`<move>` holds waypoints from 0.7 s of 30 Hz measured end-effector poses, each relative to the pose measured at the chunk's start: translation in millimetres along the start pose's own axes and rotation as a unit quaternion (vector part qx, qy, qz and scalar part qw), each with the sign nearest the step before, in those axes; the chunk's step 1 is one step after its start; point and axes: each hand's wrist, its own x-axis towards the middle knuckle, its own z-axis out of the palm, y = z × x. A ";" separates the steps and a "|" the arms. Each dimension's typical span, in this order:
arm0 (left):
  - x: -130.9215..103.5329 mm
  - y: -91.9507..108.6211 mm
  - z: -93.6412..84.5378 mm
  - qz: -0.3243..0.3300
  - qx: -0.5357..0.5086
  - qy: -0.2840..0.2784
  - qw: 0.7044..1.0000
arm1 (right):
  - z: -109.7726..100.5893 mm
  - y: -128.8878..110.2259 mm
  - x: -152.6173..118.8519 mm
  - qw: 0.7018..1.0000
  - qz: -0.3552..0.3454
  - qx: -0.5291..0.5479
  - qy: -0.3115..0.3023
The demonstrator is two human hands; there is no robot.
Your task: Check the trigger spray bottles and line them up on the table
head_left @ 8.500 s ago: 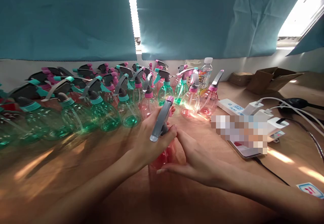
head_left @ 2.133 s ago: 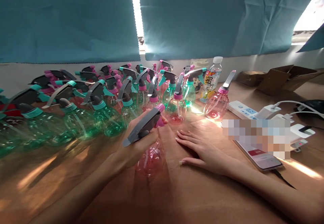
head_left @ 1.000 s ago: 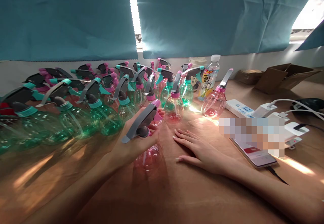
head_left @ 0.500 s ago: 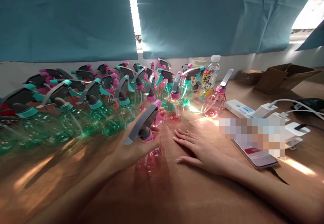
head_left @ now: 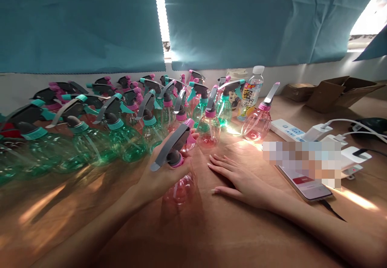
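Note:
My left hand (head_left: 163,175) is wrapped round the neck of a pink spray bottle (head_left: 180,191) with a grey and pink trigger head. The bottle stands on the brown tabletop (head_left: 193,235), and its neck is partly hidden by my thumb. To its right, my right hand (head_left: 238,179) lies flat on the table, fingers stretched out and holding nothing. Just beyond the hands is another pink spray bottle (head_left: 208,132). Green spray bottles with teal collars, such as the near green spray bottle (head_left: 125,143), stand in rows on the left.
A separate pink spray bottle (head_left: 256,124) stands right of the group, before a labelled drink bottle (head_left: 251,92). Further right are a power strip (head_left: 286,130) with chargers, a phone (head_left: 306,185) on a cable and an open cardboard box (head_left: 329,94). Blue curtains (head_left: 229,21) hang behind.
Almost nothing differs. The view has shifted very slightly; both hands and the held spray bottle stay where they were on the table.

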 end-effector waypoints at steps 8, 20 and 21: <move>-0.1 2.4 -0.1 0.008 -0.003 -0.012 1.000 | 1.0 1.5 -0.8 1.000 0.001 0.021 0.013; -1.3 4.2 0.0 0.000 0.027 -0.008 1.000 | 1.5 1.4 0.4 1.000 0.005 0.010 -0.002; -1.1 4.6 0.2 0.001 0.021 -0.008 1.000 | 1.6 1.5 0.3 1.000 0.005 0.010 -0.003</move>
